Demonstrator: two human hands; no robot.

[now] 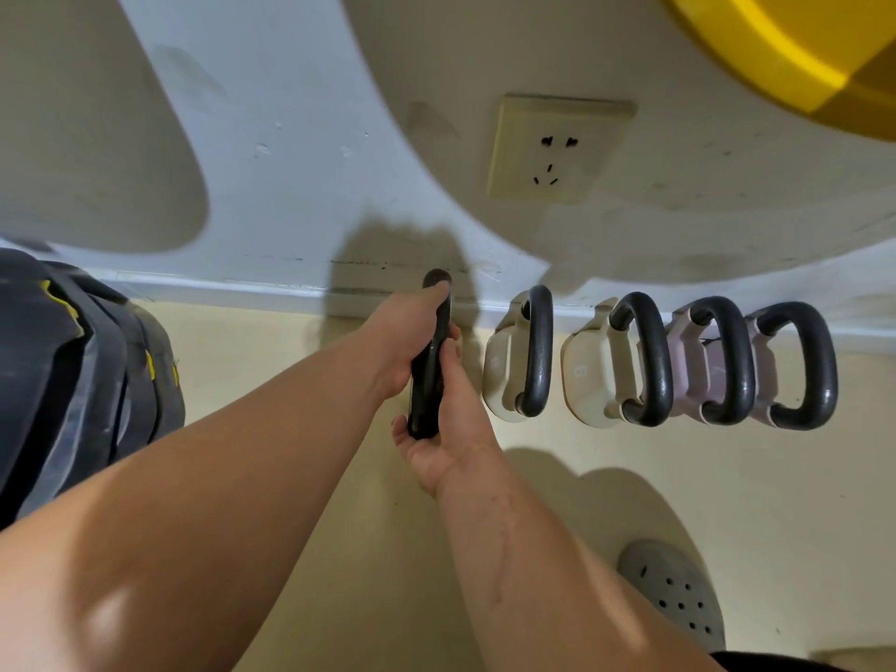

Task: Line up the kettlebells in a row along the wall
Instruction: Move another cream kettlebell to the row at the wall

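Both my hands grip the black handle (429, 375) of one kettlebell near the wall; its body is hidden beneath my hands. My left hand (407, 337) wraps the far part of the handle, my right hand (439, 429) the near part. To the right, several kettlebells stand in a row along the skirting: two cream ones (502, 375) (589, 375) and two pink ones (688, 375) (763, 375), all with black handles.
A wall socket (557, 147) is set above the row. Black and yellow gear (72, 375) sits on the floor at the left. A yellow object (776, 46) hangs at the top right. My grey clog (674, 594) rests on the cream floor (291, 341).
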